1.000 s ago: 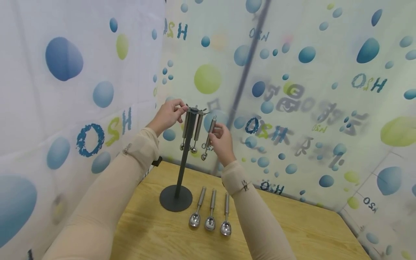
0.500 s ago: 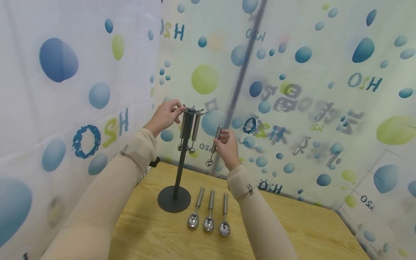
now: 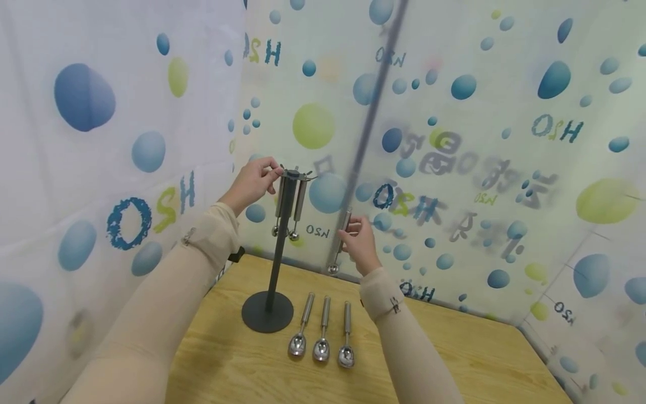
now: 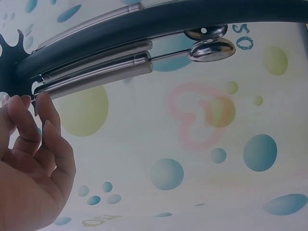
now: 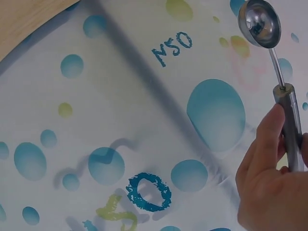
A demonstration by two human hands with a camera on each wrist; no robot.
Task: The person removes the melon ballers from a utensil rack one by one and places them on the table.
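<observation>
In the head view my left hand [image 3: 249, 184] is up at the top ring of a dark utensil stand [image 3: 276, 269], pinching its edge by a hook. Melon ballers hang from this ring, bowls down; one melon baller [image 4: 96, 74] shows close up in the left wrist view beside the fingers. Right of the stand, my right hand [image 3: 360, 244] holds another melon baller by its steel handle, between thumb and fingers. Its small round bowl [image 5: 260, 24] is plain in the right wrist view. Three steel ice cream scoops lie side by side below: left scoop [image 3: 297, 345], middle scoop [image 3: 321, 349], right scoop [image 3: 346, 357].
The stand's round base [image 3: 267, 312] rests on a wooden table [image 3: 434, 348]. Pale curtains [image 3: 454, 168] with blue and green dots enclose the table at the back and left. A small black object [image 3: 236, 255] is at the table's far left corner.
My right hand has carried the melon baller away from the stand, rightward and down toward the table. The left hand keeps its place at the ring, while the view shifts slightly.
</observation>
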